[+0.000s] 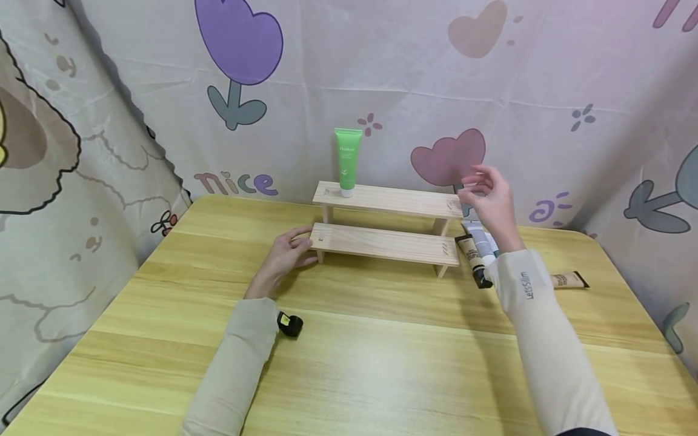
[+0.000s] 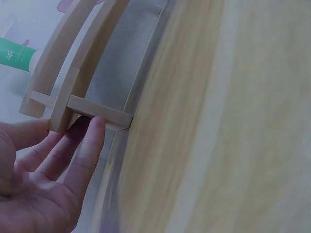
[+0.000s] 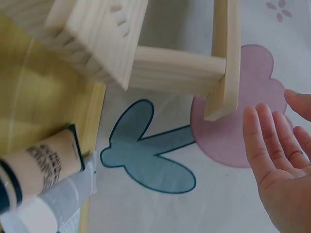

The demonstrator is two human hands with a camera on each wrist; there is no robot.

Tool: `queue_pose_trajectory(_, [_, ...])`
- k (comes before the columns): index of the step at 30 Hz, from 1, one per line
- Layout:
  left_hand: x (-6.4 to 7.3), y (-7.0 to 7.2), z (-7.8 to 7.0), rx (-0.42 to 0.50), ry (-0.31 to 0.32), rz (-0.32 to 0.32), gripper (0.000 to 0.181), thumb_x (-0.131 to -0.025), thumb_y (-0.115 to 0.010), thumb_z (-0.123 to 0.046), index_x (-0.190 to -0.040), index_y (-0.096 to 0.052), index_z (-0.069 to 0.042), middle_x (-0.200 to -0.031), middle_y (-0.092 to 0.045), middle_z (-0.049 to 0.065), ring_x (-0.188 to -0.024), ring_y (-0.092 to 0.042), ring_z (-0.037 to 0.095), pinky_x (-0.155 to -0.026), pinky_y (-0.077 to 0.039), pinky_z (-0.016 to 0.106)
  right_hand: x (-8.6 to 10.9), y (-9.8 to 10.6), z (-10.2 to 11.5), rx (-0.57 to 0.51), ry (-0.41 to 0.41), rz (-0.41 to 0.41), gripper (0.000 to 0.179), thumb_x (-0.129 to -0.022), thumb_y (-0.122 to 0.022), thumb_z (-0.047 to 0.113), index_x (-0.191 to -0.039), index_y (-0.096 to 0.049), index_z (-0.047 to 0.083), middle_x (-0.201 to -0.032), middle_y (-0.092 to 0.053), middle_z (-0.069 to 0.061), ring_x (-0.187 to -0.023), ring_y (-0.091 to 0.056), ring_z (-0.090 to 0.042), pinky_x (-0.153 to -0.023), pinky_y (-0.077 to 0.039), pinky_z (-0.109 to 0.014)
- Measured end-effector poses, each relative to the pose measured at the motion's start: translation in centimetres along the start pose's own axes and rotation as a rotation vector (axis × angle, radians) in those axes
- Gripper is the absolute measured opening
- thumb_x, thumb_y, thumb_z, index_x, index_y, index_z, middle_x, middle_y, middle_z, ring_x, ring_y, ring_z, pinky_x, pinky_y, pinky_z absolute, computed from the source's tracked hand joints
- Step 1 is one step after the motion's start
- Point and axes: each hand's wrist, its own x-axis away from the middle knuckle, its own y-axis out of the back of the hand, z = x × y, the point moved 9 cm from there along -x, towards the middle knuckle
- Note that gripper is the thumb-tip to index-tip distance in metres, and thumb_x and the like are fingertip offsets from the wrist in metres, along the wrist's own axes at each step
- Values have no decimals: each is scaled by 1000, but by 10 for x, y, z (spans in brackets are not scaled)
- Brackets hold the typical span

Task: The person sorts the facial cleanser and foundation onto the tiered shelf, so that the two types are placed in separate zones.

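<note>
A two-step wooden shelf [image 1: 384,243] stands at the back of the table. On the left of its upper step a green squeeze tube [image 1: 348,158] stands upright on its white cap. My left hand [image 1: 283,253] holds the left end of the lower step. In the left wrist view the thumb [image 2: 29,133] is at the step's end, and the fingers are by the leg below. My right hand [image 1: 491,203] is raised beside the right end of the upper step, holding nothing. In the right wrist view its fingers [image 3: 262,141] are apart from the wood.
Right of the shelf lie a beige tube [image 1: 469,251] with a black cap and a pale grey tube [image 1: 480,241], partly hidden by the right arm. Another beige tube [image 1: 569,280] lies farther right. A patterned curtain [image 1: 327,72] hangs behind the table [image 1: 371,363].
</note>
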Motion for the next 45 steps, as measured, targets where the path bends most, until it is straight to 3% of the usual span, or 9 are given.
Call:
queue_pose_trajectory(8, [1,2,0,3,-3,-7,48,-107,-45,1,-154,-36,2,-144,-47,34,-128,-52,47,-93,-59,37,9,13,-15,-14,-63,1,54,-91,-64,-10,-141,-45,-9,-101,-61,8,-86,-62,-5,-75,-58,-13])
queue_pose_trajectory(14, [-1,1,1,-1,0,1,47,-107,-45,0,-154,-37,1,-145,-47,33,-128,-52,46,-94,-59,37,16,26,-31,7,-111,-2,57,-93,-64,-10,-145,-41,-8,-107,-60,0,-87,-61,-4,-74,-59,-13])
queue_pose_trajectory(29, [-1,1,0,-2,3,3,47,-107,-45,0,-154,-37,1,-146,-47,33,-129,-51,46,-93,-60,36,33,59,-66,128,-213,33,58,-97,-62,-5,-149,-35,-8,-109,-58,0,-86,-59,1,-75,-60,-16])
queue_pose_trajectory(38, [-1,0,1,11,4,3,48,-107,-44,1,-154,-35,2,-146,-45,34,-130,-50,47,-93,-59,37,47,69,-85,176,-273,63,60,-97,-60,-8,-150,-33,-9,-128,-53,-29,-81,-57,6,-76,-60,-18])
queue_pose_trajectory(45, [-1,1,1,9,-4,5,48,-107,-43,2,-154,-35,2,-146,-46,34,-130,-51,47,-93,-59,36,53,74,-99,174,-289,69,60,-95,-62,-9,-148,-34,-13,-115,-59,-18,-82,-62,-2,-75,-61,-20])
